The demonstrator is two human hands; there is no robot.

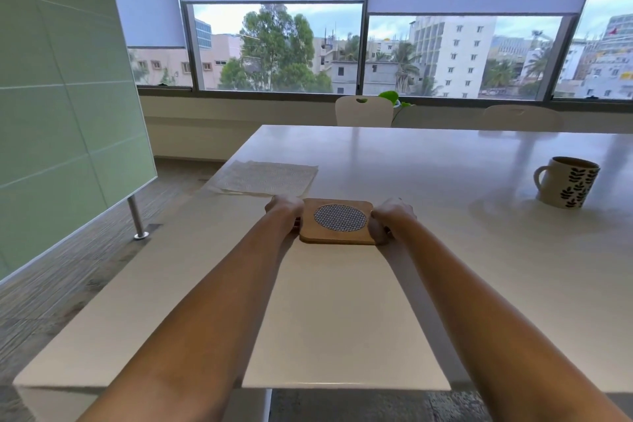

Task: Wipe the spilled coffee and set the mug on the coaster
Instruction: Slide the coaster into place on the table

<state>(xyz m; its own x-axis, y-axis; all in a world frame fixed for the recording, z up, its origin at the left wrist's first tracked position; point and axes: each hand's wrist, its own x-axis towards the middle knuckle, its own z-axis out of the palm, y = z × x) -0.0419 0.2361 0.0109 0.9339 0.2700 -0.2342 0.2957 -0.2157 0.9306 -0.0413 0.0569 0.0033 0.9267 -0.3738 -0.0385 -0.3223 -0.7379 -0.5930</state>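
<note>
A square wooden coaster [339, 236] with a round patterned inset lies flat on the white table [445, 267], straight ahead of me. My left hand [284, 211] grips its left edge with curled fingers. Its right edge is held the same way by my right hand [390, 219]. A white mug [567, 187] with dark leaf prints stands upright far to the right, handle facing left, with a faint wet sheen on the table around its base. Folded patterned paper towels [267, 178] lie beyond the coaster, to the left.
The table's left edge drops to a carpeted floor beside a green glass partition [68, 113] on a metal post. White chairs [363, 111] and a small green plant stand at the far side, under the windows.
</note>
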